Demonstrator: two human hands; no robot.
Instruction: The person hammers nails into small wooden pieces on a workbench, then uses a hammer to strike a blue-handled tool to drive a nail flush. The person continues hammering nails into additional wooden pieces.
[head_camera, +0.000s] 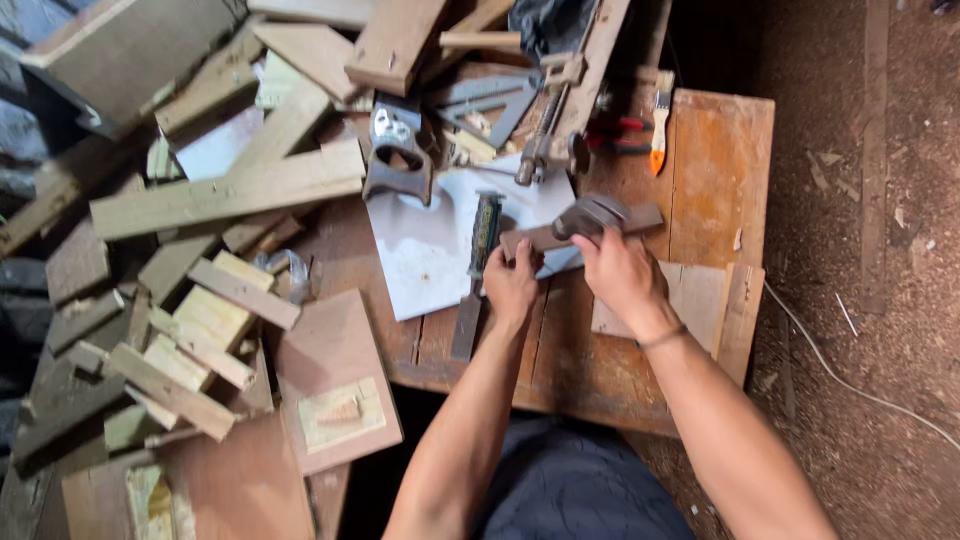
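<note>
Left hand (511, 285) grips wooden strip (560, 235) | right hand (622, 272) grips strip | chisel (478, 275) beside

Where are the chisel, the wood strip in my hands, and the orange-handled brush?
chisel (485, 232), head view, on its dark grip.
wood strip (530, 240), head view, on its left part, above the left hand.
orange-handled brush (658, 150), head view, on the orange handle.
</note>
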